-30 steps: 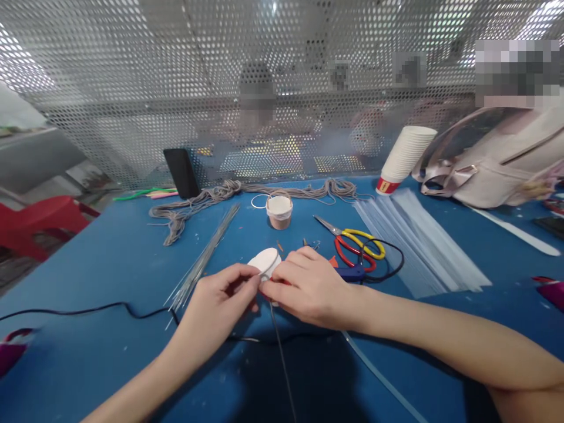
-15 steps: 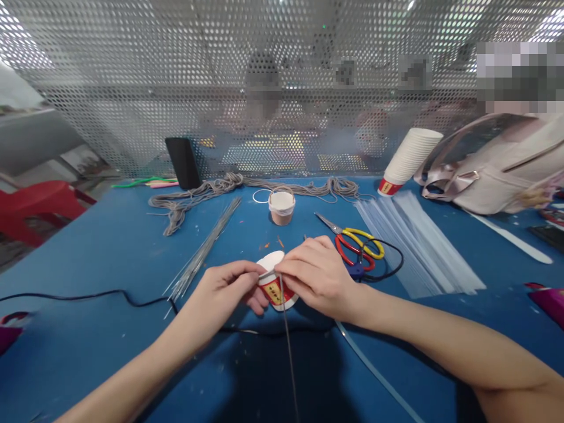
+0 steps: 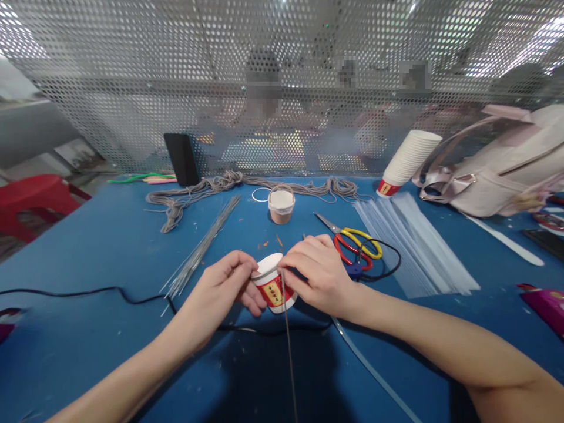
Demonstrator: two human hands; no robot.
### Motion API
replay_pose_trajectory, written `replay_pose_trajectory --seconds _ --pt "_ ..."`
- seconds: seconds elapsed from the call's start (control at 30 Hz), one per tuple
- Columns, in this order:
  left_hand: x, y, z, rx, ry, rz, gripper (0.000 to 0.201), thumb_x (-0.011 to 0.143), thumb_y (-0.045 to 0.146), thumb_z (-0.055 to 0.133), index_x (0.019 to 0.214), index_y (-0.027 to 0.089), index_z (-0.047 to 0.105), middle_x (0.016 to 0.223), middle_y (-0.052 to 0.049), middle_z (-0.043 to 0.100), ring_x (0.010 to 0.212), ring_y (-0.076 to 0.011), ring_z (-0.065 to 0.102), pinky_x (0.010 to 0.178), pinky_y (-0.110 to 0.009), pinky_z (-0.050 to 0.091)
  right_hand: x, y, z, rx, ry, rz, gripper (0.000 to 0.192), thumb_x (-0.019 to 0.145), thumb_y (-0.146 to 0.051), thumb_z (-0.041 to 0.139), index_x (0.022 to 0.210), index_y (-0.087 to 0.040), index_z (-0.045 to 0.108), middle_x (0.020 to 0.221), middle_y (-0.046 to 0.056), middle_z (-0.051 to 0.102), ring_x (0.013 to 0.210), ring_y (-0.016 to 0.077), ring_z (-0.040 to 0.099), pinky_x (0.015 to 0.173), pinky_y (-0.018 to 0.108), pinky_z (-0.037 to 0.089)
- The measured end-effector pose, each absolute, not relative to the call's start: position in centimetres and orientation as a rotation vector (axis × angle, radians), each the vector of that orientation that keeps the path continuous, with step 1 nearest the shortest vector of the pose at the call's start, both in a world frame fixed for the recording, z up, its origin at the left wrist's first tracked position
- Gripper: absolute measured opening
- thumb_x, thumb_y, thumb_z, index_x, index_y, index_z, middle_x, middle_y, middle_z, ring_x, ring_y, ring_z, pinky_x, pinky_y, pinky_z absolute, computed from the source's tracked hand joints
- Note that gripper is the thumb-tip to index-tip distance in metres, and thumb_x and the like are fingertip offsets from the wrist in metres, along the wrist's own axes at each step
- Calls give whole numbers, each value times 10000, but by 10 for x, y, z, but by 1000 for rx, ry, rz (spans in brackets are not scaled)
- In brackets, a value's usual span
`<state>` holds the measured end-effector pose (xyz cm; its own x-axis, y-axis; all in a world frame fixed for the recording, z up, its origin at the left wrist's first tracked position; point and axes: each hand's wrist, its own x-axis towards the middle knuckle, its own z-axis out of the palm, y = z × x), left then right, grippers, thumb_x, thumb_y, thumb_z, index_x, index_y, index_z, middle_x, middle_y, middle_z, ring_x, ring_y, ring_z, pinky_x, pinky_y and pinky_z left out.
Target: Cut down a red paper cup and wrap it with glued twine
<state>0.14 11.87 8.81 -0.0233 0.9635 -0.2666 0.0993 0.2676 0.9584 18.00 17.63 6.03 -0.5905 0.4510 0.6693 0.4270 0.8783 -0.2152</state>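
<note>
A small white paper cup [image 3: 272,284] with a red and yellow label sits tilted between both hands above the blue table [image 3: 88,247]. My left hand [image 3: 222,288] grips its left side with thumb and fingers. My right hand [image 3: 318,274] holds its right side and pinches a thin metal wire [image 3: 289,358] that runs from the cup toward me.
Red and yellow scissors [image 3: 355,242] lie just right of my right hand. Behind stand a small cup with white filling [image 3: 281,205], a bundle of thin wires [image 3: 200,249], grey cord [image 3: 194,194], clear strips [image 3: 414,247], stacked paper cups [image 3: 408,160], a bag [image 3: 506,170] and a black cable [image 3: 88,292]. People sit beyond the perforated screen.
The cup has been turned in my hands from showing its white face to showing its red label side. Both hands shifted slightly around it.
</note>
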Motion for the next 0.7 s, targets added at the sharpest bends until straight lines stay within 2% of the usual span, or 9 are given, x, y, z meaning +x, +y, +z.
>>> replay_pose_trajectory --seconds 0.2,0.33,0.47,0.7 --pt "2 117 88 1081 1412 965 165 811 359 522 792 196 512 520 0 656 487 -174 642 505 -291 525 179 177 59 -644 -2260 66 210 913 -207 492 764 -168 635 719 23 646 677 156 484 687 340 271" --pt "2 117 91 1138 1427 944 191 796 341 556 850 165 606 553 -6 669 506 -161 634 549 -279 523 179 177 60 -645 -2258 63 214 914 -206 491 760 -163 632 711 23 641 671 155 482 680 339 268" --pt "2 116 93 1219 1429 916 197 762 365 631 792 177 682 568 20 656 510 -127 596 566 -246 508 179 176 60 -635 -2264 69 217 919 -213 480 768 -170 630 718 22 639 677 156 481 685 338 269" --pt "1 116 89 1260 1424 944 146 779 315 642 734 187 696 551 38 641 492 -96 566 539 -201 485 178 174 63 -597 -2240 61 214 908 -180 483 747 -167 623 702 9 628 656 146 464 682 337 272"
